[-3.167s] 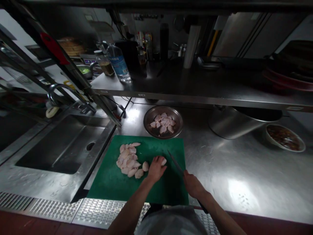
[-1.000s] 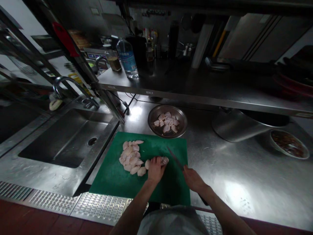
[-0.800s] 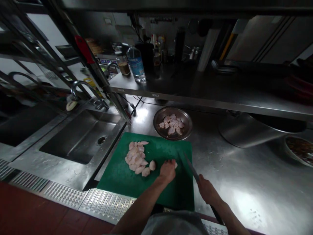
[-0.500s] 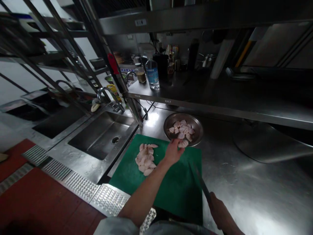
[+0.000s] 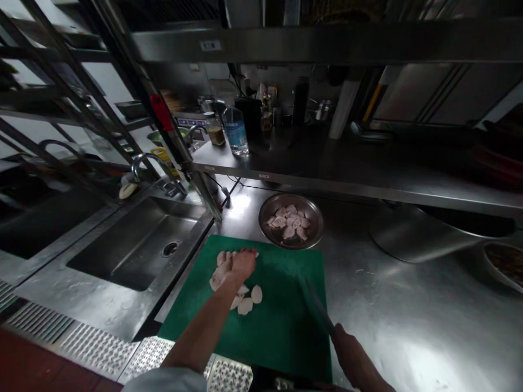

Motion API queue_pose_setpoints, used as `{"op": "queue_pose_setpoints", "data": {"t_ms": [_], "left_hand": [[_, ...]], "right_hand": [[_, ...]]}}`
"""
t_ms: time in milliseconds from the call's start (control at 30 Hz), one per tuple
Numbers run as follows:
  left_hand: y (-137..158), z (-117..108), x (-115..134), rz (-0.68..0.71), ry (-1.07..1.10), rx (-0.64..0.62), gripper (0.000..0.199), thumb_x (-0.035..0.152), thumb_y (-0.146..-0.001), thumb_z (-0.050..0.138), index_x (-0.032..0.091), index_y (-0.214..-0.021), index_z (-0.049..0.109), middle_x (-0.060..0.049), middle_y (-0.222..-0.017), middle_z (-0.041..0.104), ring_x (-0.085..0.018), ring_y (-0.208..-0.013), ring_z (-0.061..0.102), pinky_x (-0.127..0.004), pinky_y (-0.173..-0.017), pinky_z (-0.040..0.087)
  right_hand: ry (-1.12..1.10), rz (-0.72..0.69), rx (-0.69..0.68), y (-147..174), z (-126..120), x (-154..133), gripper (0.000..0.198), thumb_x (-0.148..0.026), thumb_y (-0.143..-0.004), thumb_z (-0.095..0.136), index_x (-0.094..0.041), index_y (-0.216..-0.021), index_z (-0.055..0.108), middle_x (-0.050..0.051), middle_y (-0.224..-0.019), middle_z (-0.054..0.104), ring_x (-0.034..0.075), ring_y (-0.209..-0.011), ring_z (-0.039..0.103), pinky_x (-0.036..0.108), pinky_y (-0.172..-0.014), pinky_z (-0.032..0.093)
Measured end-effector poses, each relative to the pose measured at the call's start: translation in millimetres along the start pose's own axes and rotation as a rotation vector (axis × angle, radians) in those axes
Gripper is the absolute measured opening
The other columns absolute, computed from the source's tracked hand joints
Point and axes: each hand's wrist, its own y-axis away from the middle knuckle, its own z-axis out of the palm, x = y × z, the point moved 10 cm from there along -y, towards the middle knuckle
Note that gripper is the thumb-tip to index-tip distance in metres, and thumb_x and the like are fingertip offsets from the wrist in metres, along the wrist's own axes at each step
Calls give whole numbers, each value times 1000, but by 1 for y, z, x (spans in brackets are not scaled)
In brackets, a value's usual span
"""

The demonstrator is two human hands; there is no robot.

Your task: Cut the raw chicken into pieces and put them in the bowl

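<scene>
1. Left hand (image 5: 244,263): over far right part of the raw meat pile (image 5: 222,272), fingers curled down, pale bit at the fingertips; can't tell if it's gripping.
2. Right hand (image 5: 345,345): closed round the handle end of the knife (image 5: 318,307), blade over the board, tip toward 11 o'clock. Blade touching board? Can't tell.
3. Meat pile: 10 o'clock from board centre, partly under hand and forearm. Loose pieces (image 5: 256,294) near centre.
4. Handling, my guess: pieces light, soft, slippery, not fragile. Best hold: thick middle, fingertips both sides, one at a time.
5. Green cutting board (image 5: 286,332): flat on the table (image 5: 392,316).
6. Metal bowl (image 5: 317,231): 1 o'clock, just past board's far edge; more pieces inside (image 5: 289,222).
7. Further out: sink (image 5: 118,239) 10 o'clock, big pot (image 5: 408,237) 2 o'clock.
</scene>
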Motion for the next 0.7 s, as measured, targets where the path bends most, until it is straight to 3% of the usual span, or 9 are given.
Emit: {"op": "queue_pose_setpoints", "data": {"t_ms": [167,233,333,400,467,600,700], "left_hand": [[44,55,97,255,65,-9,36,13,-91,46,22,-118,68,-10,-115,70,-26,-116,59,-42,-103,47],[70,71,113,289,177,39,35,18,-91,52,25,-123,66,-8,-123,67,-26,-117,58,-44,-106,46],[95,77,89,107,395,193,34,29,-90,61,24,-124,64,-8,-128,63,-26,-117,57,-45,-106,47],[105,73,64,-28,479,293,28,32,-93,58,20,-116,66,-10,-119,65,-26,-113,58,-43,-101,49],[106,68,56,-60,498,316,23,32,-95,54,21,-109,68,-9,-108,67,-26,-107,60,-43,-98,49],[86,72,77,-27,442,154,17,33,-95,55,25,-99,69,-5,-100,70,-23,-99,63,-38,-93,47],[71,80,92,-59,340,28,12,29,-93,58,24,-100,67,-5,-103,71,-22,-101,64,-34,-89,46]], "right_hand": [[65,-53,4,-1,-8,-26,33,-17,-102,27,-9,-121,53,19,-103,75,23,-93,73,30,-75,50],[100,-53,2,-1,-14,-36,33,-16,-101,29,-8,-124,53,19,-104,75,24,-96,73,31,-77,50],[154,-83,-5,2,-20,-53,35,-17,-102,30,-7,-124,55,19,-106,75,25,-98,73,32,-81,50],[200,-104,-21,3,-20,-62,38,-19,-103,27,-6,-124,55,20,-107,75,25,-98,72,32,-83,51],[244,-118,-52,2,-16,-70,40,-18,-103,26,-4,-129,54,22,-112,73,26,-102,72,32,-86,51],[269,-123,-101,-8,-13,-76,38,-18,-102,32,-4,-130,54,22,-115,73,27,-105,71,32,-88,52],[255,-84,-80,-15,-29,-64,36,-16,-103,29,-5,-125,55,21,-111,74,25,-101,73,30,-82,53]]}}
